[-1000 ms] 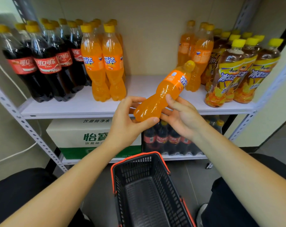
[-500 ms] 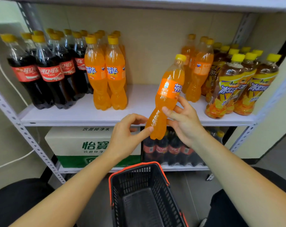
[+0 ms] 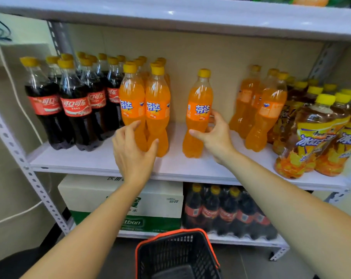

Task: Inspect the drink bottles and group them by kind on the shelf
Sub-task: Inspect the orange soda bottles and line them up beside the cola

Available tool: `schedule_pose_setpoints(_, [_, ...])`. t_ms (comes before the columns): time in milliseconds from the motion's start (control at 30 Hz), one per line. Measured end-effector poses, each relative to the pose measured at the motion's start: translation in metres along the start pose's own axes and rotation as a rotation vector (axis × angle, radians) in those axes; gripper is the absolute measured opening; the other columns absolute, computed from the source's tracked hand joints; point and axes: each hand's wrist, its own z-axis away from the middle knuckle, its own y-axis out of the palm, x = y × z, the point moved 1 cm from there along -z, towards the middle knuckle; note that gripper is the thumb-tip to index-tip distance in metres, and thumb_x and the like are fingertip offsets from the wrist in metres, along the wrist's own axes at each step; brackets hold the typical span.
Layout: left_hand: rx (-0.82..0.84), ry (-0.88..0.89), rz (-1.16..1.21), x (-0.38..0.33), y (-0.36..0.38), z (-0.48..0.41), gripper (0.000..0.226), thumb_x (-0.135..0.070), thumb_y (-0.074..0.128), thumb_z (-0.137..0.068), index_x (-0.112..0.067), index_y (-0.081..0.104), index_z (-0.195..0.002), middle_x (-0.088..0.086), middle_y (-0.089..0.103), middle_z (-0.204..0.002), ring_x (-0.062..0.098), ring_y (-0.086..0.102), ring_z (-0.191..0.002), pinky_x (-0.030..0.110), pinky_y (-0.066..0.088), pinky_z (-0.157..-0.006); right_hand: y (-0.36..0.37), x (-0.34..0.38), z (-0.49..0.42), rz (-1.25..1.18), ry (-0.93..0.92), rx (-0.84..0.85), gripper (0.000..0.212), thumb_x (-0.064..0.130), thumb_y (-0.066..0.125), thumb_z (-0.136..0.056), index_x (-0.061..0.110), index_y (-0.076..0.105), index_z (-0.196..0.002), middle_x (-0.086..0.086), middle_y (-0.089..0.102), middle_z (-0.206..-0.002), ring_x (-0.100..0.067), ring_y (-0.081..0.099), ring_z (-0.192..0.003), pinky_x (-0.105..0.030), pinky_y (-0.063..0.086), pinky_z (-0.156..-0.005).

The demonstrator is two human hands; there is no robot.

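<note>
The right hand point(image 3: 212, 135) grips a single orange soda bottle point(image 3: 198, 113) at its waist, with the thumb across the front and the fingers curled round the far side. The bottle stands upright on the white shelf point(image 3: 102, 160), apart from the others. The left hand point(image 3: 132, 150) is spread wide and relaxed. Its fingertips and thumb rest against the lower bodies of the front pair of orange bottles point(image 3: 144, 111) without closing round either one. That pair is just left of the right hand, with a bare gap of shelf between it and the held bottle.

Left of the left hand stand the cola bottles point(image 3: 76, 105), packed in rows. Right of the right hand is another cluster of orange soda point(image 3: 257, 109), and beyond it the iced tea bottles point(image 3: 315, 137) with yellow caps. Below both wrists, on the lower level, sit a white and green carton point(image 3: 166, 198) and a wrapped cola pack point(image 3: 226, 214). Nearer still, under the forearms, is a black basket point(image 3: 176, 250) with an orange rim.
</note>
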Motion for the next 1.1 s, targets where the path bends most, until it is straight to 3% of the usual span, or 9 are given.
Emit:
schedule_pose_setpoints(167, [-0.018, 0.02, 0.042, 0.009, 0.015, -0.005, 0.079, -0.042, 0.091, -0.067, -0.032, 0.053, -0.135, 0.011, 0.032, -0.15, 0.033, 0.037, -0.134, 0.041, 0.041, -0.107, 0.016, -0.021, -0.041, 0.048, -0.072, -0.002, 0.071, 0.005, 0.087, -0.077, 0.013, 0.05, -0.137, 0.012, 0.063, -0.106, -0.004, 0.064, -0.093, -0.012, 0.05, -0.077])
schedule_pose_setpoints(233, [0.025, 0.033, 0.08, 0.012, 0.023, -0.001, 0.081, -0.038, 0.093, -0.066, -0.032, 0.052, -0.136, 0.01, 0.023, -0.156, 0.035, 0.037, -0.139, 0.04, 0.041, -0.108, 0.022, -0.029, -0.057, 0.086, -0.115, 0.01, 0.074, 0.0, 0.086, -0.076, 0.009, 0.047, -0.139, 0.001, 0.063, -0.118, -0.015, 0.064, -0.105, -0.018, 0.054, -0.087])
schedule_pose_setpoints(333, [0.004, 0.048, 0.093, 0.017, 0.029, 0.001, 0.082, -0.033, 0.094, -0.067, -0.032, 0.052, -0.138, 0.01, 0.02, -0.159, 0.034, 0.038, -0.14, 0.042, 0.043, -0.11, 0.033, -0.041, -0.078, 0.101, -0.161, 0.049, 0.081, -0.005, 0.083, -0.076, 0.007, 0.042, -0.144, -0.008, 0.062, -0.128, -0.026, 0.064, -0.114, -0.04, 0.055, -0.1])
schedule_pose_setpoints(500, [-0.032, 0.089, 0.093, 0.025, 0.035, 0.007, 0.073, -0.035, 0.09, -0.076, -0.023, 0.057, -0.14, 0.013, 0.018, -0.163, 0.035, 0.034, -0.146, 0.006, 0.023, -0.11, 0.052, -0.064, -0.111, 0.145, -0.127, 0.029, 0.078, 0.015, 0.086, -0.077, 0.02, 0.046, -0.144, 0.0, 0.069, -0.121, -0.025, 0.07, -0.105, -0.049, 0.057, -0.095])
schedule_pose_setpoints(667, [-0.046, 0.103, 0.046, 0.024, 0.036, 0.012, 0.069, -0.037, 0.086, -0.081, -0.024, 0.056, -0.142, 0.011, 0.015, -0.167, 0.028, 0.025, -0.153, 0.04, 0.053, -0.102, 0.072, -0.076, -0.133, 0.206, -0.124, -0.03, 0.072, 0.027, 0.084, -0.08, 0.024, 0.049, -0.143, -0.003, 0.072, -0.123, -0.026, 0.071, -0.104, -0.042, 0.057, -0.093])
schedule_pose_setpoints(733, [-0.074, 0.132, 0.037, 0.025, 0.037, 0.013, 0.069, -0.035, 0.086, -0.081, -0.022, 0.057, -0.142, 0.014, 0.016, -0.168, 0.022, 0.025, -0.152, 0.022, 0.05, -0.102, 0.077, -0.08, -0.14, 0.216, -0.127, -0.044, 0.07, 0.027, 0.083, -0.081, 0.025, 0.05, -0.143, -0.005, 0.072, -0.124, -0.03, 0.07, -0.108, -0.04, 0.056, -0.093])
schedule_pose_setpoints(800, [-0.099, 0.166, 0.011, 0.025, 0.038, 0.014, 0.068, -0.032, 0.087, -0.08, -0.016, 0.06, -0.14, 0.021, 0.02, -0.166, 0.016, 0.026, -0.147, -0.002, 0.033, -0.1, 0.081, -0.083, -0.144, 0.216, -0.125, -0.057, 0.068, 0.025, 0.082, -0.083, 0.024, 0.051, -0.143, -0.007, 0.073, -0.124, -0.03, 0.07, -0.11, -0.036, 0.054, -0.093])
schedule_pose_setpoints(833, [-0.099, 0.171, -0.004, 0.025, 0.038, 0.015, 0.067, -0.031, 0.087, -0.079, -0.013, 0.062, -0.138, 0.024, 0.022, -0.164, 0.014, 0.027, -0.145, -0.007, 0.028, -0.098, 0.082, -0.083, -0.146, 0.222, -0.126, -0.062, 0.067, 0.025, 0.082, -0.084, 0.022, 0.051, -0.143, -0.007, 0.072, -0.124, -0.03, 0.069, -0.112, -0.035, 0.053, -0.092])
schedule_pose_setpoints(1100, [-0.082, 0.188, -0.016, 0.022, 0.037, 0.015, 0.067, -0.029, 0.089, -0.078, -0.01, 0.063, -0.137, 0.027, 0.024, -0.163, 0.002, 0.023, -0.142, -0.01, 0.025, -0.095, 0.081, -0.076, -0.151, 0.339, -0.068, -0.036, 0.058, 0.031, 0.08, -0.086, 0.017, 0.054, -0.136, -0.012, 0.071, -0.125, -0.035, 0.066, -0.115, -0.042, 0.051, -0.094])
